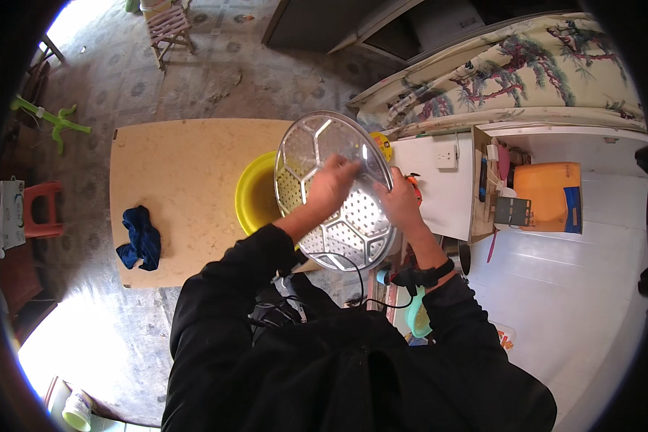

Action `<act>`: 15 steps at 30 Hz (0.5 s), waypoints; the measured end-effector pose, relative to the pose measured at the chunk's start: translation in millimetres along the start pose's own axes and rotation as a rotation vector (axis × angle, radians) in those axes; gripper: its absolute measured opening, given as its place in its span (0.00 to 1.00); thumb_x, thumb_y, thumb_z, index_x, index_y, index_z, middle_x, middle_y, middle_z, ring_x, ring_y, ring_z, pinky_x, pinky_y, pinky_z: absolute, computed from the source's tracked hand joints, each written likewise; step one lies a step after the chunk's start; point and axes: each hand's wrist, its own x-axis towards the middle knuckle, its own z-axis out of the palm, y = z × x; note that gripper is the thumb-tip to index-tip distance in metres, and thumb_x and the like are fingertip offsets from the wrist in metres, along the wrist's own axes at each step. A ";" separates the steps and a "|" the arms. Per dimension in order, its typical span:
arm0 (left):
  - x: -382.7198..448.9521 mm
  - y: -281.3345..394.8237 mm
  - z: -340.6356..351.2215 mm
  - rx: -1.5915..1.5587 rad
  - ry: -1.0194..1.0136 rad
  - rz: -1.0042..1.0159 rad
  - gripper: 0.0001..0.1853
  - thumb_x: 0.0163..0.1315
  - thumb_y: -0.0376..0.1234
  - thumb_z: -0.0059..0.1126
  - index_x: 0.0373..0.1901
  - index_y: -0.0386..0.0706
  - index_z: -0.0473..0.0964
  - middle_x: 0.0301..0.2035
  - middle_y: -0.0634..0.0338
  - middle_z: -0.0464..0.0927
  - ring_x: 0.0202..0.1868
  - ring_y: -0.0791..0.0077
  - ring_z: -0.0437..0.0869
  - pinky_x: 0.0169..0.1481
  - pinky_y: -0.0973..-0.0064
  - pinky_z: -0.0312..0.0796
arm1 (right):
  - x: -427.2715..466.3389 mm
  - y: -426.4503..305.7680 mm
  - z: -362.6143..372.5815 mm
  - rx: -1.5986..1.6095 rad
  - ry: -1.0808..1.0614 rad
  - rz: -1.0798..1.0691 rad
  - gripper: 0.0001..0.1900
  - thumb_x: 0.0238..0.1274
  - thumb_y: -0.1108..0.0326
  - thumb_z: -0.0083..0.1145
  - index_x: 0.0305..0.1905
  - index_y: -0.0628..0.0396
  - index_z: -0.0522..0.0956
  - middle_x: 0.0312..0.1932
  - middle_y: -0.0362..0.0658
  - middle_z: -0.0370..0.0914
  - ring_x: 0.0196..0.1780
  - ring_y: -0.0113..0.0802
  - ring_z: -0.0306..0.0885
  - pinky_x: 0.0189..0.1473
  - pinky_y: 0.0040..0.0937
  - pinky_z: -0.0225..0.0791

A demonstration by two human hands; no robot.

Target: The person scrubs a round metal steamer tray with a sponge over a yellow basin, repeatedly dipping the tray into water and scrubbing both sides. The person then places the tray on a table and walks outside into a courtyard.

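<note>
A round, perforated metal steamer tray [367, 213] is held up at a tilt, overlapping the table's right end. My right hand [402, 200] grips its right rim. My left hand [332, 183] is over the tray's face, its fingertips blurred; whether it holds anything cannot be told. Partly behind the tray, a yellow basin [244, 189] sits on the tan table [194, 162]. Farther left on the same table lies a crumpled dark blue cloth [140, 237].
A white cabinet top with a socket box [446, 157] stands to the right, beside an orange folder-like item [542, 189]. A red plastic stool [44, 209] is at far left, a folding chair [167, 27] at top left. A dark cable hangs between my wrists.
</note>
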 end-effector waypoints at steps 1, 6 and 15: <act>-7.1 5.1 2.1 0.000 -0.033 -0.014 0.15 0.67 0.28 0.62 0.54 0.47 0.85 0.42 0.47 0.80 0.40 0.45 0.88 0.45 0.55 0.82 | 0.6 -1.7 0.7 -0.003 0.002 -0.013 0.15 0.70 0.66 0.65 0.54 0.62 0.76 0.39 0.53 0.86 0.41 0.48 0.86 0.46 0.42 0.76; 47.0 -25.2 -15.7 0.055 0.203 -0.151 0.12 0.66 0.24 0.60 0.49 0.42 0.86 0.45 0.44 0.82 0.45 0.40 0.87 0.48 0.53 0.80 | -2.6 -20.3 -0.5 0.059 -0.035 -0.009 0.15 0.71 0.66 0.64 0.53 0.63 0.75 0.37 0.55 0.84 0.40 0.50 0.85 0.45 0.44 0.75; 17.9 19.4 -11.9 0.068 0.105 0.100 0.15 0.65 0.28 0.66 0.54 0.45 0.85 0.48 0.49 0.82 0.43 0.47 0.90 0.47 0.58 0.84 | 2.5 -9.4 7.6 0.065 -0.035 -0.065 0.14 0.71 0.70 0.62 0.54 0.63 0.71 0.40 0.64 0.83 0.47 0.69 0.81 0.44 0.55 0.73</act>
